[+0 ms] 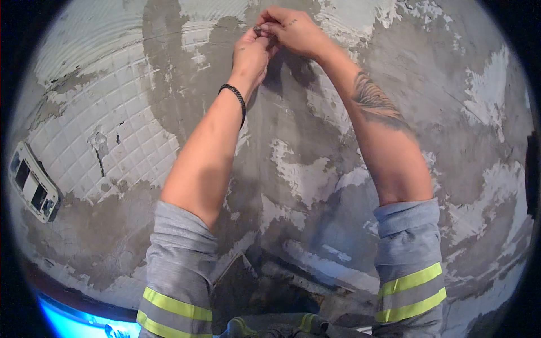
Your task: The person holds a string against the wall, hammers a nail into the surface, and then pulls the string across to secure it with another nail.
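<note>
Both arms reach up in front of a rough plastered wall [321, 141], and the hands meet near the top of the head view. My left hand [251, 56] is closed, its thumb and fingertips pinched together. From the right, my right hand [296, 32] bends over it, also closed, with its fingertips against the left ones. A small dark piece [258, 30] shows between the touching fingertips; its kind is too small to tell. The fingers hide most of it.
A pale rectangular frame with dark openings [34, 181] sits on the wall at the far left. Beside it is a white patch with a grid pattern [124, 101]. Bright blue light [79, 321] shows at the lower left, and a dark object [532, 174] stands at the right edge.
</note>
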### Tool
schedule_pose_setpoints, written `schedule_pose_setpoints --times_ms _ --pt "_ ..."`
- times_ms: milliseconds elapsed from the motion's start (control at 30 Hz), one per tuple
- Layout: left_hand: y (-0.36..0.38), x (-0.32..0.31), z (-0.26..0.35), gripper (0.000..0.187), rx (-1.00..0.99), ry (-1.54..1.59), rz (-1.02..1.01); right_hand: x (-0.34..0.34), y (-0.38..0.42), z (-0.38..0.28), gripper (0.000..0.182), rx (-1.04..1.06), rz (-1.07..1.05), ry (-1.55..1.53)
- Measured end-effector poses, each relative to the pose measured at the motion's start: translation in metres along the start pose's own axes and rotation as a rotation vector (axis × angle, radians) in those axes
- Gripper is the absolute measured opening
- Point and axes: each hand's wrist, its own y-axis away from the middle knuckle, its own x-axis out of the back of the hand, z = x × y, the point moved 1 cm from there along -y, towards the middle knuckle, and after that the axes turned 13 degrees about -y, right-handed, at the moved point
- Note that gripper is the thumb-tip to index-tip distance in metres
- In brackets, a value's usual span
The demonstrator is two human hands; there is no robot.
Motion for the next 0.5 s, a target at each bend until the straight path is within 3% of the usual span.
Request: schedule_pose_setpoints --times_ms 33,100,200,233,300,367,500 --pt "0.009 -0.003 0.003 0.025 -0.004 0.035 -0.002 0.001 0.005 -0.006 0.020 -0.012 0.005 -0.001" --pt "0.034 -0.005 0.013 0.024 0.014 0.077 -0.011 -0.001 0.021 -0.024 0.017 -0.319 0.091 -0.371" --pt "0.104 0.010 0.045 0.019 0.000 -0.377 0.032 -0.013 0.054 -0.080 0.017 -0.349 0.082 -0.451" --pt "0.135 0.014 0.061 0.017 0.013 -0.394 0.042 -0.023 0.073 -0.096 0.017 -0.394 0.086 -0.442" --pt "0.200 0.025 0.099 0.016 0.070 -0.377 0.010 -0.040 0.118 -0.137 0.017 -0.229 0.062 -0.342" --pt "0.255 0.034 0.139 0.017 0.096 -0.911 -0.277 -0.036 0.167 -0.206 0.017 -0.318 0.067 -0.230" --pt "0.344 0.027 0.190 0.020 -0.019 -0.781 -0.587 -0.030 0.252 -0.321 0.017 -0.488 -0.035 0.054"
